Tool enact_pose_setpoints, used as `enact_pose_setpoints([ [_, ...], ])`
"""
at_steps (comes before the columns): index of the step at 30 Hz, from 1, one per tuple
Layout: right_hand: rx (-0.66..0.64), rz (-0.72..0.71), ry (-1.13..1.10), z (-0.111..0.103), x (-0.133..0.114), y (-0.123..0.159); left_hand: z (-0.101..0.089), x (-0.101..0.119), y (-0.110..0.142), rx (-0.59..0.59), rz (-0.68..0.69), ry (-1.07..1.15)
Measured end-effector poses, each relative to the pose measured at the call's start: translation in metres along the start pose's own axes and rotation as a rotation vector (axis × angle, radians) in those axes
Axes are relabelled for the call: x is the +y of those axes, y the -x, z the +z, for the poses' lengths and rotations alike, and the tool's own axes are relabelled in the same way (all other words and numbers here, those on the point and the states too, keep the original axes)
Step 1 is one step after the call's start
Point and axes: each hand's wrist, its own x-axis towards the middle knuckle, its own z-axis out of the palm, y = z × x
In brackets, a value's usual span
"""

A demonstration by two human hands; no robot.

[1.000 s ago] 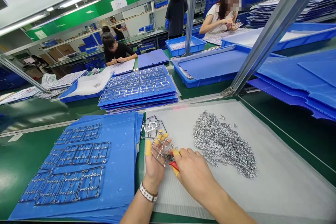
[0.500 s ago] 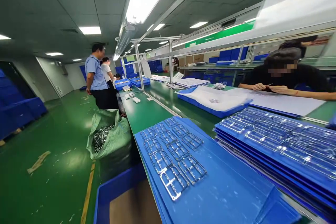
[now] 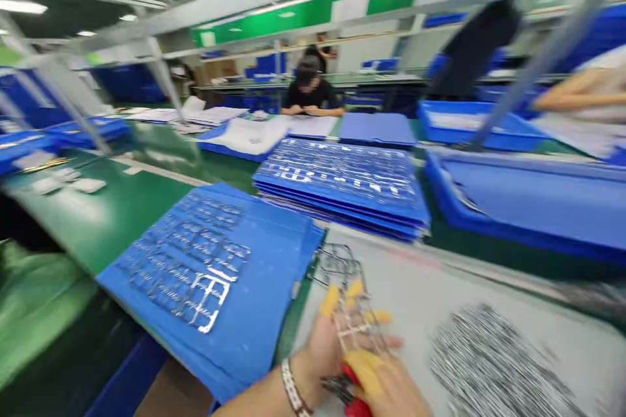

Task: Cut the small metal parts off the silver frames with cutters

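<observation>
My left hand [image 3: 320,339], with yellow finger covers and a bracelet at the wrist, holds a shiny silver part frame [image 3: 360,320] palm up. Wrapped round red-handled nippers [image 3: 356,397], my right hand [image 3: 391,384] overlaps the left palm at the frame's near end. Motion blur hides the exact contact. Just beyond my left fingers, another part frame [image 3: 336,260] lies on the pale work surface [image 3: 405,287]. A heap of loose silver pieces [image 3: 493,365] sits to the right of my hands.
Several part frames [image 3: 210,300] lie on blue sheets [image 3: 259,313] at left. Behind stands a stack of blue sheets [image 3: 342,208] topped with frames. A blue tray [image 3: 538,208] is at right. Across the bench sits a person [image 3: 313,94]; another person's arm [image 3: 581,88] shows at far right.
The view has swung right and down. Both my hands, the held frame, the nippers and the heap of silver pieces have come into sight.
</observation>
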Motion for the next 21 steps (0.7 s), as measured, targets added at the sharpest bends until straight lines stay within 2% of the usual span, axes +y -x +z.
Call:
enact_pose_setpoints([
  [3, -0.045, -0.103, 0.014, -0.028, -0.008, 0.003, 0.008, 0.013, -0.001, 0.081, -0.038, 0.093],
  [6, 0.014, 0.040, 0.047, -0.043, -0.011, -0.013, 0.016, 0.018, 0.002, 0.183, 0.003, 0.109],
  [8, -0.029, 0.180, 0.133, -0.050, -0.009, -0.023, 0.018, 0.014, 0.004, 0.233, 0.050, 0.085],
  [11, -0.207, 0.309, 0.237, -0.055, -0.004, -0.033, 0.015, 0.006, 0.005, 0.270, 0.108, 0.023],
  [13, -0.273, 0.359, 0.267, -0.056, -0.004, -0.037, 0.012, 0.002, 0.004, 0.271, 0.129, -0.031],
  [21, -0.351, 0.438, 0.300, -0.058, -0.011, -0.047, 0.009, 0.000, 0.003, 0.234, 0.143, -0.196],
])
